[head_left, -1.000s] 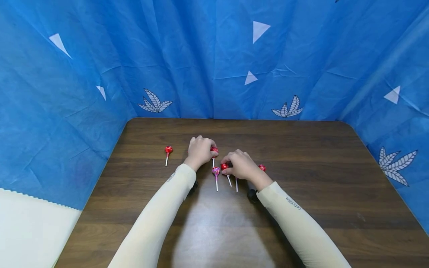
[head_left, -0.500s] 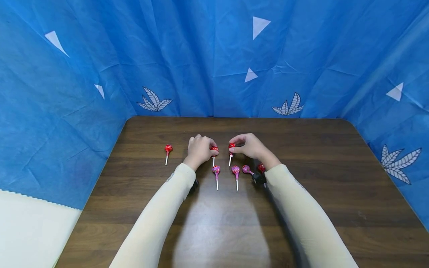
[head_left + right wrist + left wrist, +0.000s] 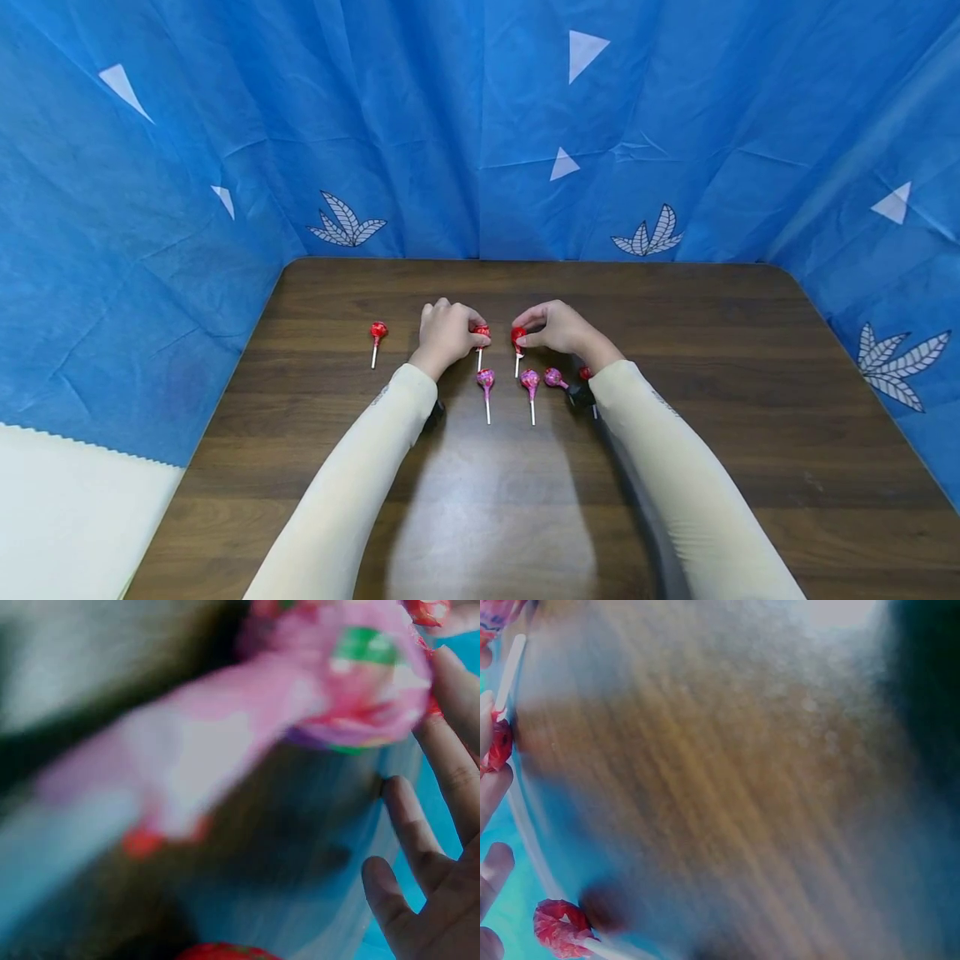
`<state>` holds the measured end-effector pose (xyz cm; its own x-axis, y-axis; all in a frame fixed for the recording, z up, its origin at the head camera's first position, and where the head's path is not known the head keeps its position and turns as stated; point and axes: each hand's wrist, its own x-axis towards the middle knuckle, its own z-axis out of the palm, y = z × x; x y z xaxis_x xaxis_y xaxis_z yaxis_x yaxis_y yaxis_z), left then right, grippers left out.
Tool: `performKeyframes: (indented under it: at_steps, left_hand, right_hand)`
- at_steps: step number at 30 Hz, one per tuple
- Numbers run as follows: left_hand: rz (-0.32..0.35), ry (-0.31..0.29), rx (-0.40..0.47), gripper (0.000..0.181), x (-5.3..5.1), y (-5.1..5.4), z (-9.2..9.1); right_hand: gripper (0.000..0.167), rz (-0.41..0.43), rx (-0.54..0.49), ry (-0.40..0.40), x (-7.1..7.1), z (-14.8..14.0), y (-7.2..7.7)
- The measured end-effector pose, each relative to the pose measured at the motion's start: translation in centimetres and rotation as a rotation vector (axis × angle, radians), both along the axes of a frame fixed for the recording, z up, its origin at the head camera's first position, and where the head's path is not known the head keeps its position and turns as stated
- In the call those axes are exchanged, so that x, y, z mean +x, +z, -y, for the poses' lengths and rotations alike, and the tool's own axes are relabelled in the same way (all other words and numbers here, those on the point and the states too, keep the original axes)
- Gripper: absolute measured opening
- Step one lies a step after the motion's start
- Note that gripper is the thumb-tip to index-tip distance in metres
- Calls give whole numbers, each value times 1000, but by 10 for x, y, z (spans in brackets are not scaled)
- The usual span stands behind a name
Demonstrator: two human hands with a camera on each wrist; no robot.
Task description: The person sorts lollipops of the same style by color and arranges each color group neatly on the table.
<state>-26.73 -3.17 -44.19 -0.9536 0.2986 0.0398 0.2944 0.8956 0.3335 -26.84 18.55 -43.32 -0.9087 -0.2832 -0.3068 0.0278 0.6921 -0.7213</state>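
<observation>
In the head view the left hand (image 3: 447, 337) pinches the head of a red lollipop (image 3: 481, 337), its white stick pointing toward the person. Just right of it, the right hand (image 3: 562, 329) pinches another red lollipop (image 3: 518, 336) by its head. Below them two pink-purple lollipops, one at left (image 3: 486, 379) and one at right (image 3: 530, 380), lie side by side with sticks downward. A third pink-purple lollipop (image 3: 555, 377) lies tilted near the right wrist. In the left wrist view, fingers hold a red head (image 3: 500, 744); a large pink wrapper (image 3: 367, 675) fills much of the right wrist view.
A separate red lollipop (image 3: 378, 330) lies at the left of the brown wooden table (image 3: 697, 333). One more red lollipop (image 3: 586, 372) is partly hidden beneath the right wrist. A blue curtain (image 3: 420, 125) with white shapes stands behind and at both sides.
The right hand has moved up and slightly right, carrying its red lollipop from beside the pink-purple ones to the row of the left hand's lollipop. The left hand stays nearly still.
</observation>
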Motion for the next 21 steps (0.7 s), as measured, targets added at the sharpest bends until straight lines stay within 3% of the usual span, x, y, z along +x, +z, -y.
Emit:
performKeyframes:
  at_steps: [13,21]
  left_hand:
    - [14,-33,-19,26,1,-1,-1]
    - [0,-46,-8,37,0,-1,2]
  right_hand:
    - [31,-30,25,21,2,3,-2]
    - [34,-51,34,26,2,1,5]
